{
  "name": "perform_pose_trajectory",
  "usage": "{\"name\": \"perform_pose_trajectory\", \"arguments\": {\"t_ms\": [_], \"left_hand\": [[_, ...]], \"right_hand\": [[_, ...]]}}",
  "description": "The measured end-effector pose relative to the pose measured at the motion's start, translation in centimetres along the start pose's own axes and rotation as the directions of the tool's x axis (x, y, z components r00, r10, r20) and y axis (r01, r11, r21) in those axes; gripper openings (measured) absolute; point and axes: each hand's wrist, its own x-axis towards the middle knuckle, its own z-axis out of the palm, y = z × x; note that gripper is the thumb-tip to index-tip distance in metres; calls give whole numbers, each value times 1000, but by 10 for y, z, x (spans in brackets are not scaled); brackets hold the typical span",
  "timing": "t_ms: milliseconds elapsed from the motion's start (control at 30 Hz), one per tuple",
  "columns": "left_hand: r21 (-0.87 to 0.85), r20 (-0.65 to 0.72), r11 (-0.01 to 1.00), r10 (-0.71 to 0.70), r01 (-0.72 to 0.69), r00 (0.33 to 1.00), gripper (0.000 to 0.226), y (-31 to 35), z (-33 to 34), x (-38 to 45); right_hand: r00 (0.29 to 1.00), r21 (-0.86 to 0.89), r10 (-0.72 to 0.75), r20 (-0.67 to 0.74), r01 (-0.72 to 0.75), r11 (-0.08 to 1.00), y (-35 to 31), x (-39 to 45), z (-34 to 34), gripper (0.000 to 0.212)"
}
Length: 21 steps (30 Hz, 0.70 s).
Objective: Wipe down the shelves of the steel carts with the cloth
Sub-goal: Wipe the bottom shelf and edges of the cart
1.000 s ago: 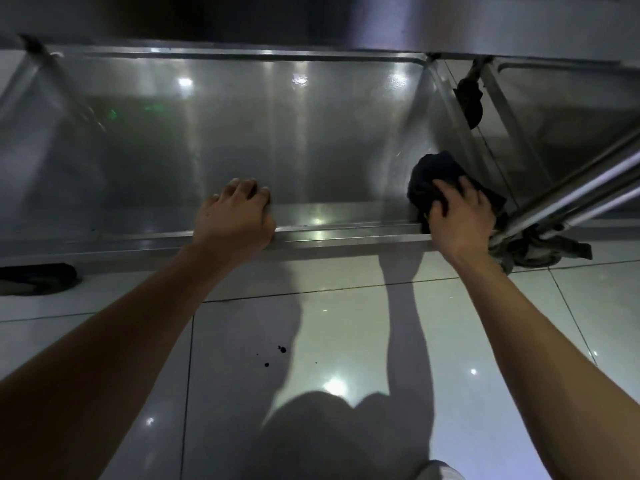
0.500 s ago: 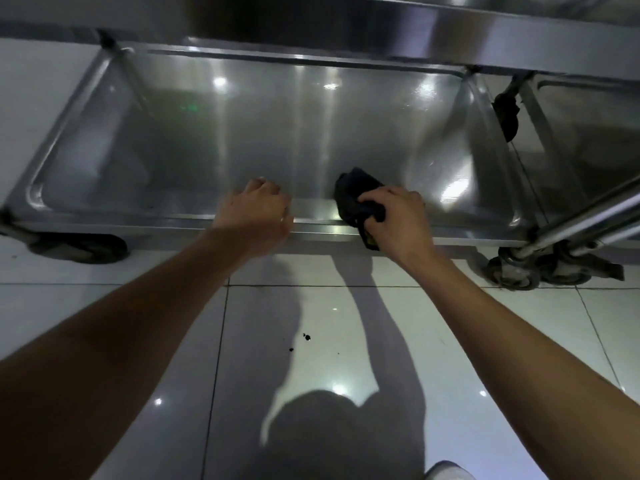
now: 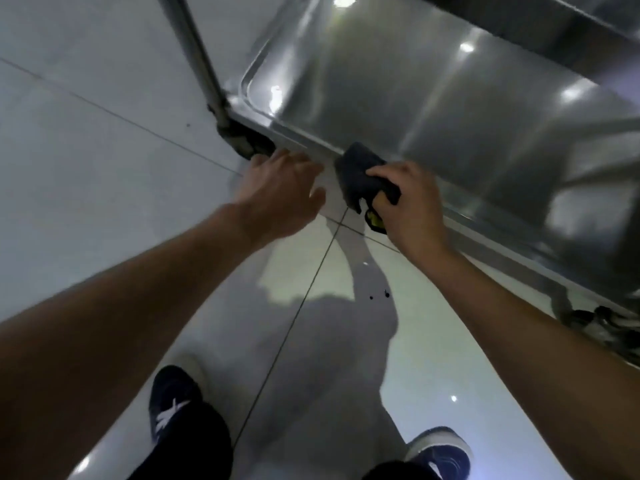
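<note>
Dark crumpled cloth (image 3: 360,174) gripped by right hand (image 3: 412,206) on glossy steel shelf (image 3: 398,98) rim

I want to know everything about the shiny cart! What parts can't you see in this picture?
All in the head view:
- Upper shelf: cut off by the top edge.
- Bottom shelf, right end: motion blur smears it.
- Wheel at the corner: partly behind the left hand.
- Cloth: partly covered by the right hand.
- Right wheels: blurred.

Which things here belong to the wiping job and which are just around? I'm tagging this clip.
Job: dark cloth, gripped by right hand; bottom steel shelf; left hand near its edge.
Around: caster, cart post, tiled floor, shoes.
</note>
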Motion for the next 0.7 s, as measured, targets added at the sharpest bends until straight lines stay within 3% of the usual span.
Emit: {"name": "perform_pose_trajectory", "arguments": {"t_ms": [200,433,700], "left_hand": [[-41,-10,970,-239,238,971,46,-67,-65,-93],[-188,48,863,-468,468,882,47,-100,-182,-219],[-203,71,790,-577,578,814,48,-152,-365,-323]], "right_hand": [[990,60,-95,107,89,994,-128,-16,3,36],[960,130,-126,248,96,987,-291,-37,-57,37],[917,119,-213,338,183,976,-502,-57,-133,35]]}}
